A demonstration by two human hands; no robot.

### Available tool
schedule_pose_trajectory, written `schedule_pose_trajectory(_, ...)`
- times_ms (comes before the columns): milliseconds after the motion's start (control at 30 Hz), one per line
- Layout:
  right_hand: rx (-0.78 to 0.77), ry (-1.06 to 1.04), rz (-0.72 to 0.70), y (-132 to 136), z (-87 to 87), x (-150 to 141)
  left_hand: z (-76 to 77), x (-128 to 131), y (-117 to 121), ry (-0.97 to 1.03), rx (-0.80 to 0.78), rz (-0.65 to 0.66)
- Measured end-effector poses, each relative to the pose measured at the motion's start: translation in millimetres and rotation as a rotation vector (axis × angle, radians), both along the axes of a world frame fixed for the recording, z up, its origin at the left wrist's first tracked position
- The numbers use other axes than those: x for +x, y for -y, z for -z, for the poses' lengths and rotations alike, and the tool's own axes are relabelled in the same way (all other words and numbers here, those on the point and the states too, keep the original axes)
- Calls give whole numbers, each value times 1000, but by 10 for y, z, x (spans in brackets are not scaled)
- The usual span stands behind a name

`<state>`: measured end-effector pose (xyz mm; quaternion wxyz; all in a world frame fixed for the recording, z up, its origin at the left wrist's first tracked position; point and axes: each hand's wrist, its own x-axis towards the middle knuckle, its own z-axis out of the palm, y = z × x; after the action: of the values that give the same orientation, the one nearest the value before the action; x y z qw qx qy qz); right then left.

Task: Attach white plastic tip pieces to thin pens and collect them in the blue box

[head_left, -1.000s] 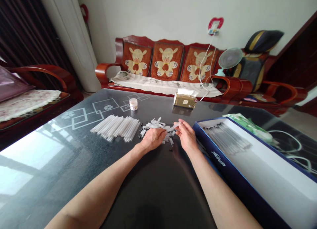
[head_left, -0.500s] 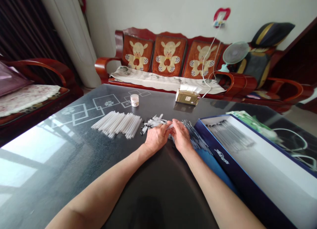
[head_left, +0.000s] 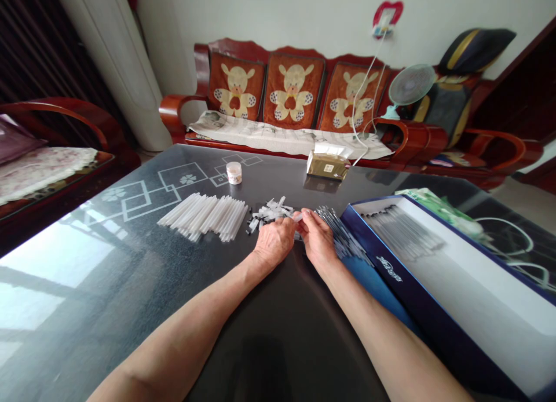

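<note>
the box (head_left: 369, 245) has some sticks (head_left: 403, 234); bits (head_left: 273, 208) still lie loose left of it. our right hand (head_left: 318, 234) pinches one; left hand (head_left: 275, 241), we can't tell.

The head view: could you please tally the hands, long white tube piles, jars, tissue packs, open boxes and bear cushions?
Hands: 2 (left hand, right hand)
Tube pile: 1
Jar: 1
Tissue pack: 1
Open box: 1
Bear cushions: 3
Total: 9
</note>
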<state>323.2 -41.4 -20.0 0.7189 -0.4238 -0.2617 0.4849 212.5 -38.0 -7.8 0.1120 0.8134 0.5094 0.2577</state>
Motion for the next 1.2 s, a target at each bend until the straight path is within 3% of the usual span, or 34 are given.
schedule_pose_trajectory(167, 46, 35, -40, -28, 24, 18, -42, 13, -44, 293, -194, 52)
schedule_pose_trajectory(300, 78, -15, -1, -115, -8, 260, -61, 33, -53, 675, -721, 142)
schedule_pose_trajectory(367, 90, -33, 69, -155, -26, 418, -46, 40, -72, 825, -893, 150)
schedule_pose_trajectory(433, 86, 35, 111, -170, -19, 522, -16, 30, -115, 901, -841, 135)
schedule_pose_trajectory(500, 86, 218, 118, -157, 15, 543, 24, -7, -175, 917, -653, 94)
schedule_pose_trajectory(633, 182, 816, 120, -106, 101, 457, 91, -132, -267, 812, -243, -30)
schedule_pose_trajectory(733, 250, 1141, 191, -95, 145, 428, 120, -204, -287, 700, -81, -97)
schedule_pose_trajectory(900, 271, 1375, 183, -119, 211, 465, 149, -221, -307, 645, -41, -130)
schedule_pose_trajectory(1200, 263, 1453, 198, -134, 238, 479, 148, -204, -304, 624, -67, -114)
